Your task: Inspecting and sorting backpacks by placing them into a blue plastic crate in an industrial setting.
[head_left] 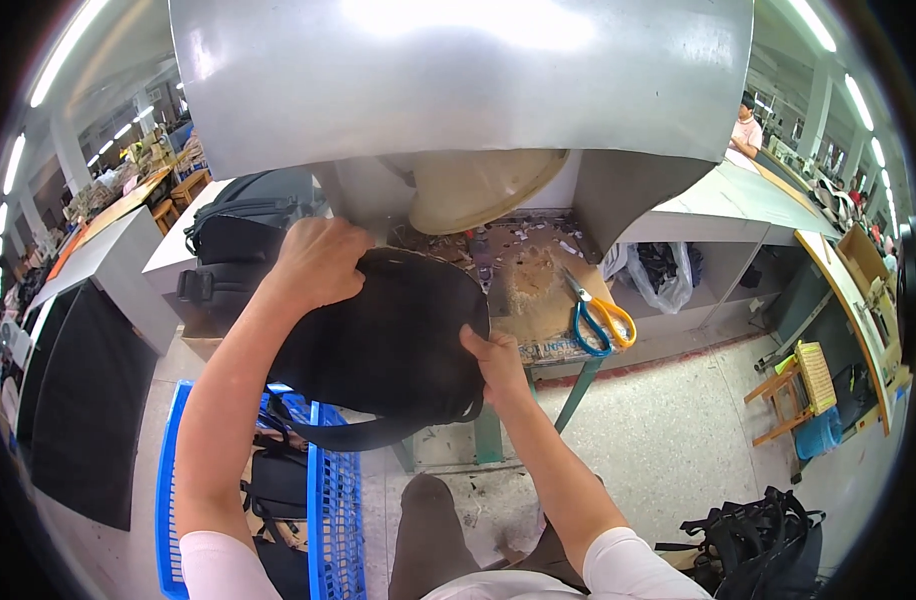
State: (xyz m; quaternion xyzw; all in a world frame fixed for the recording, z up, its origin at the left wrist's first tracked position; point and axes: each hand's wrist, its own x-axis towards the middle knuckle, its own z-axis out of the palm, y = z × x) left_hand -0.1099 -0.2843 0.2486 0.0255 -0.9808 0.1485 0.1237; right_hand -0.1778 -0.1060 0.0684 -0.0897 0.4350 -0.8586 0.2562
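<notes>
I've got both hands clamped on the black fabric bag (388, 340), left hand (318, 262) at its top edge, right hand (496, 362) on its side, above the cluttered surface (538, 310). Its dangling strap (368, 432) might snag the blue plastic crate (333, 500).

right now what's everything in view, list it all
black fabric bag: one, black, held over the worktable edge
blue and yellow handled scissors: one, on the worktable right of the bag
cream plastic bowl-shaped shade: one, above the worktable
blue plastic crates: two, floor, lower left
black backpacks: several, stacked left
black bag heap: one, floor, lower right
small wooden stool: one, right
left hand: grips bag's top edge
right hand: pinches bag's right edge
</notes>
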